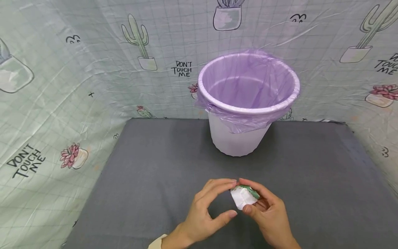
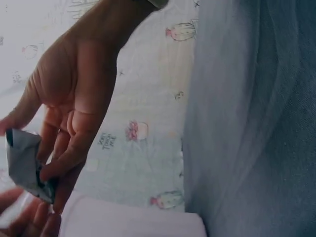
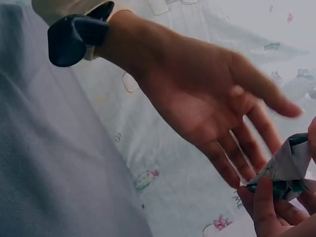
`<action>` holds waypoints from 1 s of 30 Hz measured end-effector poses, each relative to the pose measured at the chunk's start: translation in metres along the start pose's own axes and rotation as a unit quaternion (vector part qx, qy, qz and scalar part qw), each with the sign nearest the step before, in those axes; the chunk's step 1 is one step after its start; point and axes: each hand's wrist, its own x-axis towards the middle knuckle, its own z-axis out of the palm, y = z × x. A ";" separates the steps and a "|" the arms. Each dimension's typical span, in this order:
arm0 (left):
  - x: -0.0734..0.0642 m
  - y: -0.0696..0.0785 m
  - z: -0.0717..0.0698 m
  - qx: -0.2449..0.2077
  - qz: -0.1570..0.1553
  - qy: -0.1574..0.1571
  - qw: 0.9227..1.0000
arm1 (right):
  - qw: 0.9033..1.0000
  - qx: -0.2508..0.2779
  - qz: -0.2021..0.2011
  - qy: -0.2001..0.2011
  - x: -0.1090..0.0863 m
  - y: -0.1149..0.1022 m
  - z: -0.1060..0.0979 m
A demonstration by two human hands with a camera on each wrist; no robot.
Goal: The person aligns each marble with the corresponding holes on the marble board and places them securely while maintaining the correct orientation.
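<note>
A crumpled piece of white and green paper [image 1: 244, 197] is in front of the bin in the head view. My right hand [image 1: 272, 214] holds it, thumb on the near white face and fingers behind the green edge. To its left, my left hand [image 1: 203, 211] curves with thumb and fingers apart, fingertips close to the paper's top left corner. The left wrist view shows the right hand [image 2: 74, 94] gripping the folded paper [image 2: 23, 155]. In the right wrist view the left hand [image 3: 192, 94] has fairly straight fingers reaching the paper's edge [image 3: 284, 168].
Beyond the hands stands a white bin [image 1: 236, 136] with a purple bag liner [image 1: 239, 121] folded over its rim. It rests on a grey cloth surface [image 1: 149, 173]. Cactus-print fabric [image 1: 102, 62] hangs along the back and sides.
</note>
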 end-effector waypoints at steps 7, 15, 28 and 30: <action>0.004 0.014 0.001 -0.041 -0.094 0.023 0.994 | 0.999 0.002 -0.038 -0.008 0.001 0.000 0.002; 0.006 0.011 0.001 -0.043 -0.109 0.034 0.993 | 0.994 -0.083 -0.065 0.029 0.002 -0.001 0.002; 0.000 0.005 0.017 -0.009 -0.006 0.098 0.995 | 0.976 -0.053 -0.212 0.011 0.011 0.004 0.000; 0.002 0.003 0.017 0.007 0.012 0.091 0.996 | 0.976 -0.056 -0.212 0.009 0.012 0.004 -0.001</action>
